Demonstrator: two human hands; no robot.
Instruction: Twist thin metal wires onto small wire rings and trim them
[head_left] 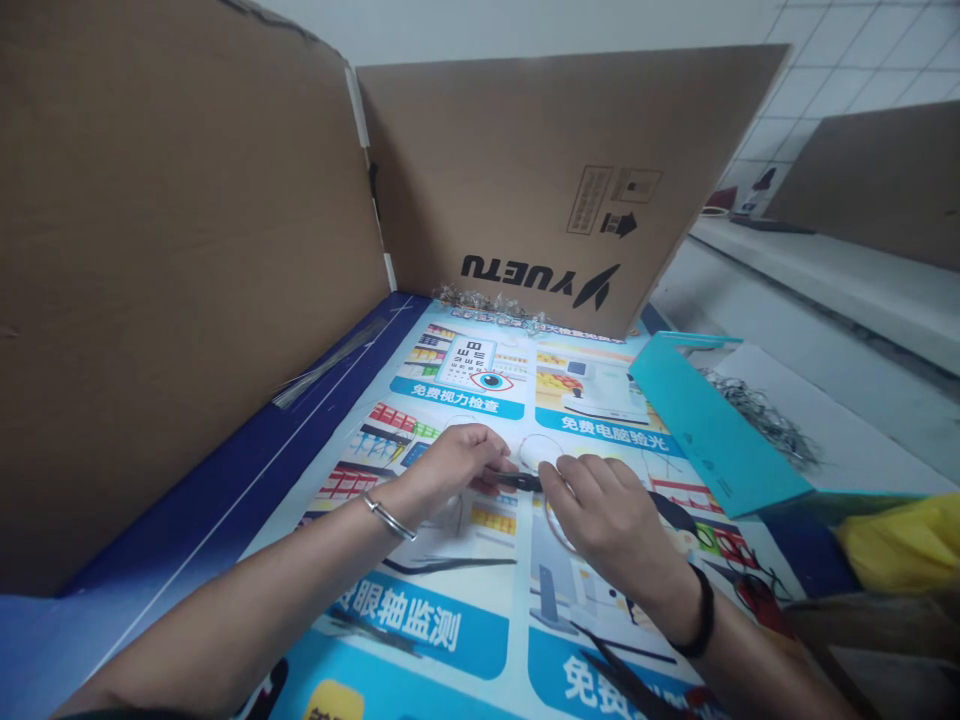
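My left hand [471, 460], with a silver bangle on its wrist, is closed on one end of a small dark tool or strip [519, 481]. My right hand [600, 505], with a black band on its wrist, is closed near the other end. A thin wire loop [541, 450] stands up between the two hands, and a reddish-brown curved strand hangs under my right hand. The fingertips partly hide what they pinch. Below them lies a printed poster [523, 590] with dark thin strips on it.
Cardboard panels [525, 150] stand at the back and left. Tangled clear scraps [487, 300] lie at the back panel's foot. At right are a turquoise box [712, 430] with dark wire bits [765, 415], a yellow item [904, 545] and red-handled tools [761, 600]. A strip bundle [330, 365] lies left.
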